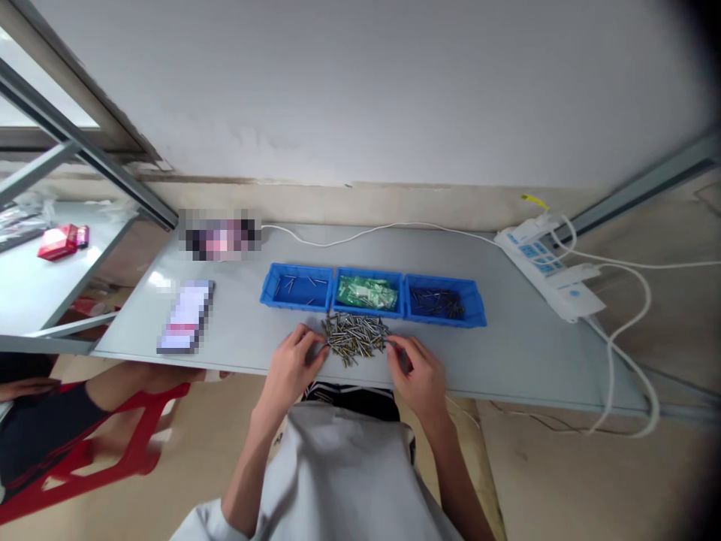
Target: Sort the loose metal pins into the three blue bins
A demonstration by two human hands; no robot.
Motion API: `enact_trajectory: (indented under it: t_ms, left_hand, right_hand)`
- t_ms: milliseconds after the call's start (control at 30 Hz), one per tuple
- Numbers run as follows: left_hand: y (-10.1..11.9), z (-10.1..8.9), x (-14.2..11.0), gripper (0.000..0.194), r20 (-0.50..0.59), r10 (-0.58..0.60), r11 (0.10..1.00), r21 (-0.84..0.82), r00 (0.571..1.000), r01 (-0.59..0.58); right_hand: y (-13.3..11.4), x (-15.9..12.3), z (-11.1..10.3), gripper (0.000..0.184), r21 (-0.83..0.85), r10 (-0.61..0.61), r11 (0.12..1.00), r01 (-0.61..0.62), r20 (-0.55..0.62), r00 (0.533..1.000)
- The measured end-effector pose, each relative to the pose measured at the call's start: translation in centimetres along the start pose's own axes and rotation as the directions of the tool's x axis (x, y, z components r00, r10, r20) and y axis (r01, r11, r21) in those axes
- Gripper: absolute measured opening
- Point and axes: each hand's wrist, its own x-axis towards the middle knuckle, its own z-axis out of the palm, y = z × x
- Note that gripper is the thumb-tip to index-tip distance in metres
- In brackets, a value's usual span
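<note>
A heap of small slender metal pieces (356, 336), silver with some brass-coloured parts, lies on the grey table in front of me. My left hand (293, 366) is at its left edge, thumb and forefinger brought together in a pinch. On the opposite edge my right hand (417, 370) pinches too; a tiny dark piece seems to show at its fingertips, too small to name. Just behind the heap stand three blue bins in a row. The left bin (296, 299) holds a few thin pins, the middle bin (367, 309) green-and-clear plastic packets (367, 291), and the right bin (476, 312) dark slim pieces (439, 302).
A phone (187, 315) lies left on the table (535, 353), with a blurred-out object (222, 240) behind it. A white power strip (549, 267) with cables sits at the right. Another person's leg (50, 428) and a red stool (135, 436) are at lower left.
</note>
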Motion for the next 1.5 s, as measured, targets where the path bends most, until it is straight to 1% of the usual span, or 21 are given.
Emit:
enact_trajectory:
  t_ms: [167, 400, 533, 600, 733, 867, 1067, 1200, 1333, 1433, 1500]
  left_hand:
    - [0.6, -0.2, 0.5, 0.013, -0.008, -0.061, 0.997, -0.041, 0.998, 0.061]
    - [0.8, 0.3, 1.9, 0.015, 0.015, -0.034, 0.999, -0.040, 0.999, 0.034]
    - [0.7, 0.4, 2.1, 0.012, -0.035, -0.086, 0.994, -0.065, 0.996, 0.083]
    - [0.9, 0.5, 2.1, 0.012, -0.063, -0.120, 0.992, -0.051, 0.991, 0.117]
    - [1.4, 1.0, 2.3, 0.019, -0.108, -0.164, 0.986, 0.023, 0.980, 0.168]
    - [1.6, 1.5, 2.5, 0.019, -0.105, -0.194, 0.978, 0.061, 0.975, 0.201]
    - [1.8, 1.6, 2.5, 0.017, -0.109, -0.232, 0.970, 0.049, 0.967, 0.238]
    - [1.7, 1.3, 2.4, 0.020, -0.118, -0.239, 0.971, -0.024, 0.964, 0.238]
    - [1.4, 0.5, 1.8, 0.026, -0.129, -0.247, 0.959, -0.174, 0.960, 0.223]
    - [1.3, 0.2, 0.9, 0.031, -0.123, -0.269, 0.923, -0.317, 0.955, 0.219]
    - [1.6, 0.4, 0.3, 0.034, -0.108, -0.274, 0.894, -0.396, 0.956, 0.211]
  right_hand:
    - [-0.1, 0.0, 0.1, 0.018, 0.004, 0.005, 1.000, -0.005, 0.003, 1.000]
    - [0.2, -0.2, 0.1, 0.019, 0.001, 0.017, 1.000, -0.017, 0.010, 1.000]
    - [0.2, -0.2, 0.2, 0.019, -0.003, 0.025, 1.000, -0.025, 0.014, 1.000]
    - [0.1, -0.1, 0.1, 0.019, -0.007, 0.023, 1.000, -0.023, 0.010, 1.000]
    - [0.0, 0.1, 0.1, 0.019, -0.012, 0.014, 1.000, -0.014, 0.008, 1.000]
    - [0.2, -0.1, 0.2, 0.019, -0.022, 0.009, 1.000, -0.008, 0.016, 1.000]
    - [0.2, -0.1, 0.2, 0.018, -0.024, 0.002, 1.000, -0.001, 0.012, 1.000]
    - [0.2, -0.1, 0.3, 0.018, -0.033, -0.004, 0.999, 0.005, 0.008, 1.000]
    - [0.5, -0.2, 0.3, 0.018, -0.011, 0.004, 1.000, -0.004, 0.000, 1.000]
    - [-0.1, -0.2, 0.0, 0.019, 0.051, 0.018, 0.999, -0.017, -0.024, 1.000]
    - [-1.3, 0.0, -0.3, 0.019, 0.142, 0.053, 0.989, -0.048, -0.033, 0.998]
